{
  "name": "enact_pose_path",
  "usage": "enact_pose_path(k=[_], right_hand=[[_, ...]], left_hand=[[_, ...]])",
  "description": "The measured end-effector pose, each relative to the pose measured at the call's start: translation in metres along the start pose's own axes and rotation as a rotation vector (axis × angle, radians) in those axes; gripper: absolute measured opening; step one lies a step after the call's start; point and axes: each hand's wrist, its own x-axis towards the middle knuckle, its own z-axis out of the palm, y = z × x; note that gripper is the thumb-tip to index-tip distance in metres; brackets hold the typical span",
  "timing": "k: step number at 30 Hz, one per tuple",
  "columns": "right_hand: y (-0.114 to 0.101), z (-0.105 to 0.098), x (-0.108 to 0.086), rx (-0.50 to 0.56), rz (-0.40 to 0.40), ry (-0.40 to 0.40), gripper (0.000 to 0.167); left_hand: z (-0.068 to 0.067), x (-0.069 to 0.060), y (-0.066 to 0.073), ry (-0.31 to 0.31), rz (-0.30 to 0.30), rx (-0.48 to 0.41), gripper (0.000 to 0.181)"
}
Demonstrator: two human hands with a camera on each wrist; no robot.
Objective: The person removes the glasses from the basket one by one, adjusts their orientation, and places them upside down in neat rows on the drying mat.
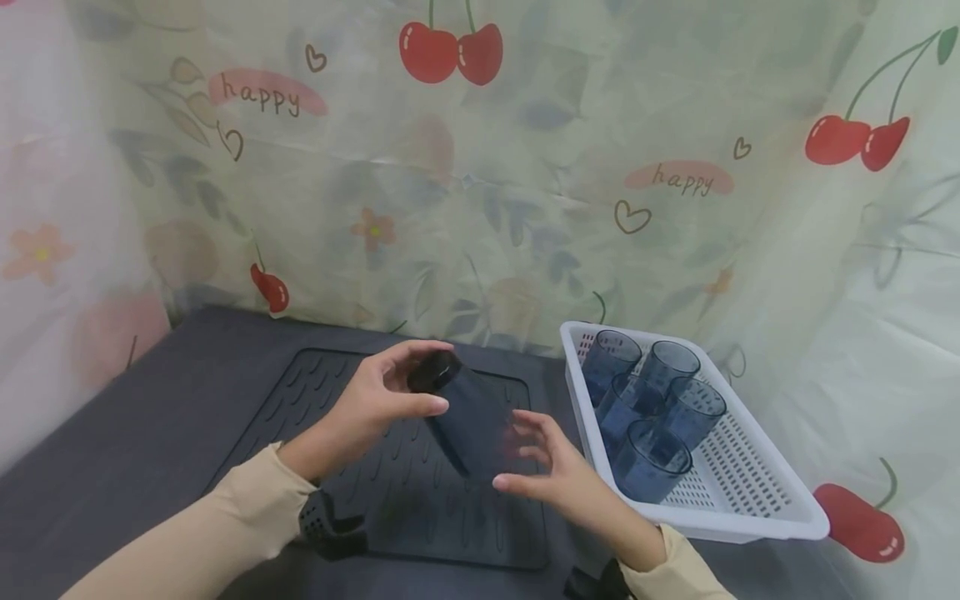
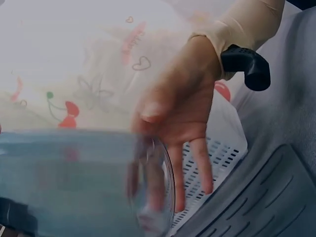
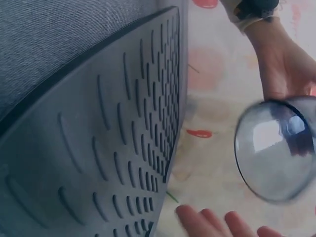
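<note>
1 blue-tinted glass (image 1: 474, 425) is held at its dark upper end by the left grip (image 1: 386, 392), thumb on the near side and fingers around the far side; it slants down toward the right grip (image 1: 551, 462). That right grip is released, its fingers spread just beside the glass's lower end; whether a fingertip touches it, I cannot tell.

Writing is legible on the patterned curtain (image 1: 480, 158): "happy" appears 2 times in the head view, above and left of the left grip, then above and right of the right grip, each on a pink patch.

A black ridged mat (image 1: 495, 529) lies on the desk (image 1: 135, 408) below the 2 grips. Right of the right grip, a white basket (image 1: 757, 529) contains 5 similar glasses (image 1: 652, 475), countable only in the head view. The left wrist view adds the right grip's open palm, with some fingers seen through the glass; the right wrist view shows the glass's round end and the woven texture of the desk covering.
</note>
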Motion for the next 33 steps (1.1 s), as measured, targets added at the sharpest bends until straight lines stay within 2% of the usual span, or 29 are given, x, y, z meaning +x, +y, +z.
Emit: enact_pose_path(k=[6,10,16,23,28,33], right_hand=[[0.004,-0.003,-0.008,-0.14,0.05,-0.067,0.064],[0.006,-0.003,-0.013,-0.213,0.057,-0.112,0.051],[0.011,0.0,-0.016,-0.207,0.048,-0.14,0.037],[0.014,0.001,-0.019,-0.289,0.031,-0.133,0.029],[0.013,0.001,-0.02,-0.283,0.047,-0.142,0.029],[0.012,0.001,-0.021,-0.264,0.045,-0.149,0.027]], left_hand=[[-0.005,0.001,0.002,0.037,-0.009,-0.035,0.064],[-0.008,0.001,0.001,0.04,-0.02,-0.024,0.065],[-0.012,0.002,-0.001,0.045,-0.028,0.002,0.066],[-0.019,0.005,0.003,0.06,-0.041,0.084,0.065],[-0.028,0.009,0.007,0.094,-0.074,0.148,0.066],[-0.044,0.017,0.009,0.156,-0.106,0.216,0.066]])
